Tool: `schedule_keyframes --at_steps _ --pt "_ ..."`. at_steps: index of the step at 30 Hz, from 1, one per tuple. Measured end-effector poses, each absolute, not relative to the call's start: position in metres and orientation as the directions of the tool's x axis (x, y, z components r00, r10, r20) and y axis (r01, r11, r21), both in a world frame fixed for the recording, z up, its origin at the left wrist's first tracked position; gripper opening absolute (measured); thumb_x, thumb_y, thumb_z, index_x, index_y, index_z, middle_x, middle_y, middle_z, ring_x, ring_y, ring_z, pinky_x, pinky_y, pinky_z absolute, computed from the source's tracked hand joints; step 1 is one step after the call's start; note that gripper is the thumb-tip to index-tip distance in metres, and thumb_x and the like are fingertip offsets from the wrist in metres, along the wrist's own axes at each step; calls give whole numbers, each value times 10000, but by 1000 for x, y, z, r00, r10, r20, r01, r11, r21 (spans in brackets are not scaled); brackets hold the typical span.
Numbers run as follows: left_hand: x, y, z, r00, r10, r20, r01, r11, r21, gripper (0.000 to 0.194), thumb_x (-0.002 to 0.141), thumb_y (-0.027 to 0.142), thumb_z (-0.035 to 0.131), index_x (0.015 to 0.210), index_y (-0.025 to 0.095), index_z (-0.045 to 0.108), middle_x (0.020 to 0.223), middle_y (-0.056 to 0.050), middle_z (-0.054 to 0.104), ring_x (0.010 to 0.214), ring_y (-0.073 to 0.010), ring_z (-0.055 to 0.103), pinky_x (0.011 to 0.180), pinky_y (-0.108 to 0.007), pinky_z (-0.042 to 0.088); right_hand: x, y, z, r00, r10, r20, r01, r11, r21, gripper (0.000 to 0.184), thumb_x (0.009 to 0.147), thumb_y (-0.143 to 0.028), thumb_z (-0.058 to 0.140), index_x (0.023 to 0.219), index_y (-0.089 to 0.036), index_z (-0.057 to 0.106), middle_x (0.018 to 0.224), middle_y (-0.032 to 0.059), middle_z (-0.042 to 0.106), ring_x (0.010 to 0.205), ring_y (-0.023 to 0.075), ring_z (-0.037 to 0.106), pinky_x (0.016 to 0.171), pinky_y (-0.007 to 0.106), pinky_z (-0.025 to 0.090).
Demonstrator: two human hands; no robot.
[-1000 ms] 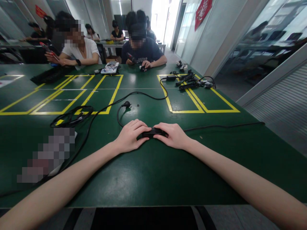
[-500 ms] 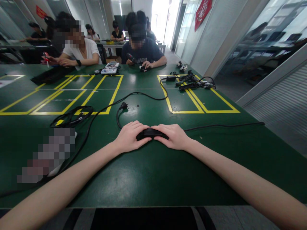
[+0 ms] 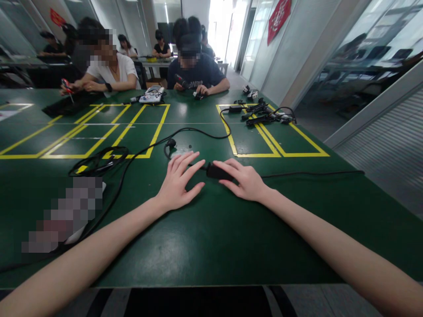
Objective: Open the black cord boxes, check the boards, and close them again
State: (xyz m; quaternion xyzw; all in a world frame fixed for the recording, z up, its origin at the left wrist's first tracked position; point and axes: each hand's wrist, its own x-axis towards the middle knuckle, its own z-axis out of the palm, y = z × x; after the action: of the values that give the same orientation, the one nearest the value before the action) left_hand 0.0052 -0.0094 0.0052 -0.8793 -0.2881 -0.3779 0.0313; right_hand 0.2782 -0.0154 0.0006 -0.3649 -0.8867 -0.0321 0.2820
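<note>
A black power adapter (image 3: 215, 171) lies on the green table (image 3: 211, 246) in front of me. My right hand (image 3: 247, 180) grips its right end, with fingers over the top and the thumb along the near side. To the left, my left hand (image 3: 177, 182) is apart from the adapter, its fingers spread and holding nothing. A cord with a black plug (image 3: 171, 143) runs from the adapter's left end, partly hidden behind my left hand. From the other end, a thin black cable (image 3: 313, 174) stretches right across the table.
Left of my arm lie a coiled black cable (image 3: 99, 160) and a pixelated item (image 3: 71, 211). Yellow tape (image 3: 158, 127) outlines boxes on the table. Black cables and adapters (image 3: 261, 113) are piled at the far right. Two people sit opposite, handling small items.
My left hand has let go of the adapter and opened, moving slightly left. The adapter has shifted a little away from me under my right hand, hiding less of it.
</note>
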Motion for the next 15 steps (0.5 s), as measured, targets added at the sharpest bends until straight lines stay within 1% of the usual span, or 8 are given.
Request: schedule_keyframes --at_steps 1,2,3,5,6,7,11,15 --pt "5 -9 5 531 477 700 533 -831 162 474 1001 366 587 1440 189 556 1534 -179 539 1442 -340 479 1196 -580 347 284 -11 1 -499 645 579 677 707 -204 516 1052 -417 477 1544 -260 458 1237 121 661 991 262 691 793 377 593" --pt "5 -9 5 532 475 701 520 -837 173 434 1001 346 585 1409 196 584 1513 -167 566 1426 -325 505 1196 -568 356 291 -6 3 -416 656 630 686 681 -257 520 1045 -417 485 1537 -252 462 1254 128 662 1056 281 679 854 403 589" --pt "5 -9 5 551 477 685 496 -847 191 366 1004 324 577 1345 202 630 1433 -145 639 1364 -300 570 1169 -535 404 298 -1 4 -332 662 672 693 654 -302 527 1033 -424 495 1527 -241 471 1274 136 660 1106 298 665 912 433 575" --pt "5 -9 4 630 482 609 441 -868 230 228 1013 289 557 1152 205 716 1160 -88 771 1136 -239 701 1029 -435 526 312 8 9 -158 675 720 723 576 -382 541 1013 -431 500 1510 -220 480 1353 153 634 1229 328 617 1022 488 524" --pt "6 -9 4 671 484 561 424 -872 245 206 1015 281 550 1050 201 736 1033 -65 790 1026 -217 727 947 -393 559 319 12 11 -66 678 732 744 522 -416 542 1007 -423 489 1505 -209 479 1388 160 614 1282 335 588 1058 505 496" --pt "6 -9 4 703 488 517 418 -872 255 214 1016 278 546 987 193 741 968 -55 789 949 -203 731 887 -366 574 326 15 15 25 677 736 766 460 -449 540 1003 -404 471 1501 -196 474 1415 168 595 1324 336 561 1081 514 474" --pt "8 -9 4 726 505 467 427 -863 270 234 1015 267 539 931 177 738 947 -58 783 895 -192 718 824 -337 583 353 20 32 331 635 698 807 193 -558 536 978 -303 391 1475 -115 465 1439 220 562 1376 320 520 1106 489 440" --pt "8 -9 4 726 501 471 422 -865 270 228 1014 251 537 929 183 738 957 -56 779 910 -189 714 829 -327 581 386 19 43 435 580 689 800 101 -591 548 931 -269 443 1426 -39 493 1400 266 568 1326 316 549 1100 429 431"
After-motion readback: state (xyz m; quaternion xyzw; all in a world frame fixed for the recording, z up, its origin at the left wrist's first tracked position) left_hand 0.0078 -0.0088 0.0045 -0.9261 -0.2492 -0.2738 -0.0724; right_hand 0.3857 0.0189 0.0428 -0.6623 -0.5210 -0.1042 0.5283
